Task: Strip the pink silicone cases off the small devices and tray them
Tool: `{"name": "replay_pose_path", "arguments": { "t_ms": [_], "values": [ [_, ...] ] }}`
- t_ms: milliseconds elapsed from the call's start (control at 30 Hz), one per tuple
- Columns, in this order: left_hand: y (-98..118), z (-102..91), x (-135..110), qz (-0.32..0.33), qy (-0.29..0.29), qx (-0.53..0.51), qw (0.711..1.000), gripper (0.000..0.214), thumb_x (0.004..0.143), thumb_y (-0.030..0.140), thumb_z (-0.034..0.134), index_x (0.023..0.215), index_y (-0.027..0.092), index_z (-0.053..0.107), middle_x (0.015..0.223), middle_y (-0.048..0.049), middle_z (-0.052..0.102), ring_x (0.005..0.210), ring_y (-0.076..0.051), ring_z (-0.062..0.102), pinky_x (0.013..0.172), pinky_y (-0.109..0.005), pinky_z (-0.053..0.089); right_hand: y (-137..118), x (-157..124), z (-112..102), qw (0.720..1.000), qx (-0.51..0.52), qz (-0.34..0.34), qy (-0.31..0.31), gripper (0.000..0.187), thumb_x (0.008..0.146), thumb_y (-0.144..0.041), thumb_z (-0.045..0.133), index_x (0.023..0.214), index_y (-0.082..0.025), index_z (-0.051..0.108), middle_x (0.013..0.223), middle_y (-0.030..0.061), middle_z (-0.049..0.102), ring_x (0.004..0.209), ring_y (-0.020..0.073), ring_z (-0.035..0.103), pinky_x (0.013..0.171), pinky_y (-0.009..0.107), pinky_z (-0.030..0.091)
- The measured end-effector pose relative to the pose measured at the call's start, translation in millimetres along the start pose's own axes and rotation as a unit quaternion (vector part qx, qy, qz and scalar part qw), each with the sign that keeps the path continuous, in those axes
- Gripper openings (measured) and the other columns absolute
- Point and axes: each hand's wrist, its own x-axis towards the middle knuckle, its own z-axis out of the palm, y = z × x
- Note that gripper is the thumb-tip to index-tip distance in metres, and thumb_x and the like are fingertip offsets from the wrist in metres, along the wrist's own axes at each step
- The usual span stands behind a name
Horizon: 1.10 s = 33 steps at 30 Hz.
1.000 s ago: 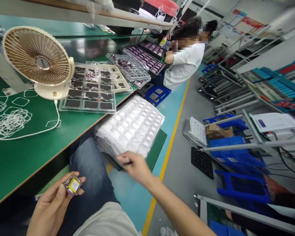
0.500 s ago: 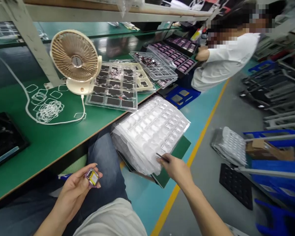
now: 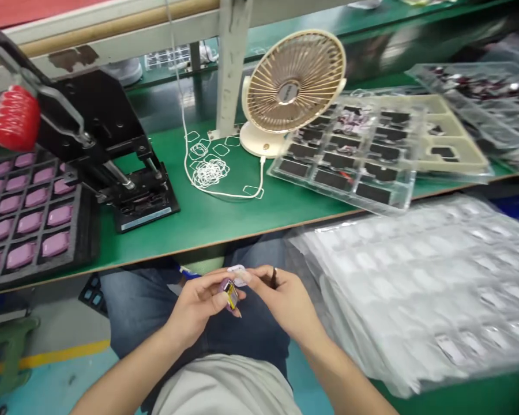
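In my left hand (image 3: 199, 302) is a small purple device casing (image 3: 229, 293), its open side showing a yellow-edged, silver part. Thumb and fingers close on its edges. My right hand (image 3: 281, 291) pinches a small white rounded plate (image 3: 239, 275) right beside the casing, at the fingertips of both hands. A dark slim tool (image 3: 274, 278) shows between my right-hand fingers, mostly hidden. Both hands are above my lap, just in front of the bench edge.
A black lever press (image 3: 134, 173) with a red knob and a foam tray of purple casings (image 3: 75, 253) are at left. White ring gaskets (image 3: 210, 173) lie near a fan (image 3: 294, 86). Clear trays (image 3: 406, 190) stand right of it; stacked plastic blister sheets (image 3: 372, 311) lie below.
My right hand has come from the blister sheets to my left hand, now with a white plate. The view has turned left, bringing in the press and foam tray.
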Motion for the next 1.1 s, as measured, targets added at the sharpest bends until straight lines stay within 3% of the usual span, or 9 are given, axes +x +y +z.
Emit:
{"name": "replay_pose_path", "arguments": {
  "t_ms": [100,167,367,433,533,633,700,800,1100],
  "values": [
    [8,-12.8,-7,0.005,0.001,-0.029,1.0,0.036,0.087,0.03,0.088,0.121,0.021,0.084,0.127,-0.014,0.076,0.103,-0.029,0.077,0.074,-0.033,0.066,3,3,3,0.986,0.11,0.067,-0.107,0.05,0.082,-0.065,0.085,0.093,-0.017,0.077,0.057,-0.0058,0.054,0.047,0.0054,0.03,0.045,0.022,0.021],
    [11,-18.1,-10,0.003,-0.012,-0.041,0.999,0.035,0.088,0.03,0.087,0.121,0.021,0.084,0.121,-0.0139,0.078,0.102,-0.029,0.078,0.073,-0.032,0.066,3,4,6,0.97,0.158,0.101,-0.158,0.049,0.079,-0.059,0.09,0.098,-0.017,0.076,0.065,-0.0038,0.063,0.046,0.003,0.027,0.044,0.021,0.016],
    [15,-22.0,-12,0.007,-0.042,-0.034,0.999,0.035,0.09,0.028,0.084,0.124,0.022,0.083,0.137,-0.0152,0.072,0.104,-0.03,0.077,0.075,-0.035,0.068,-2,10,14,0.944,0.232,0.137,-0.19,0.045,0.074,-0.052,0.096,0.094,-0.016,0.077,0.068,-0.0001,0.071,0.042,0.0001,0.03,0.04,0.016,0.016],
    [18,-22.4,-12,0.023,-0.031,-0.018,0.999,0.035,0.09,0.028,0.084,0.125,0.023,0.082,0.149,-0.0156,0.065,0.107,-0.03,0.077,0.079,-0.038,0.068,-5,8,14,0.963,0.197,0.085,-0.162,0.039,0.075,-0.047,0.097,0.098,-0.019,0.081,0.079,0.0046,0.079,0.047,0.0043,0.051,0.041,0.015,0.031],
    [20,-24.6,-13,0.064,0.011,0.026,0.998,0.039,0.089,0.027,0.085,0.128,0.027,0.081,0.149,-0.0141,0.066,0.116,-0.031,0.074,0.09,-0.041,0.067,-11,-1,14,0.988,0.049,-0.124,-0.072,0.022,0.084,-0.032,0.091,0.105,-0.025,0.086,0.109,0.009,0.084,0.082,0.0179,0.079,0.064,0.023,0.061],
    [21,-26.8,-15,0.12,0.052,0.101,0.986,0.044,0.087,0.025,0.089,0.13,0.027,0.08,0.143,-0.0127,0.071,0.133,-0.03,0.067,0.111,-0.04,0.057,-15,-9,18,0.933,-0.111,-0.342,-0.034,0.028,0.089,-0.015,0.084,0.113,-0.029,0.085,0.124,0.0074,0.081,0.096,0.0208,0.083,0.081,0.027,0.067],
    [22,-26.5,-17,0.145,0.057,0.138,0.978,0.046,0.087,0.025,0.089,0.131,0.027,0.08,0.146,-0.0131,0.069,0.14,-0.03,0.062,0.119,-0.038,0.05,-16,-11,22,0.893,-0.159,-0.42,-0.037,0.033,0.09,-0.009,0.083,0.118,-0.028,0.084,0.126,0.0073,0.08,0.095,0.0199,0.083,0.084,0.025,0.068],
    [23,-24.4,-21,0.161,0.05,0.155,0.973,0.047,0.088,0.027,0.088,0.134,0.029,0.078,0.151,-0.0131,0.066,0.143,-0.03,0.059,0.119,-0.038,0.05,-15,-9,27,0.871,-0.176,-0.457,-0.044,0.031,0.092,-0.009,0.08,0.119,-0.024,0.083,0.128,0.0085,0.08,0.097,0.019,0.083,0.085,0.023,0.068],
    [24,-25.4,-23,0.164,0.057,0.16,0.972,0.048,0.087,0.029,0.089,0.134,0.03,0.078,0.147,-0.0134,0.066,0.139,-0.03,0.062,0.113,-0.038,0.055,-13,-5,28,0.861,-0.197,-0.467,-0.051,0.025,0.097,-0.016,0.077,0.12,-0.024,0.082,0.127,0.0101,0.08,0.099,0.0197,0.083,0.078,0.024,0.067]
  ]
}}
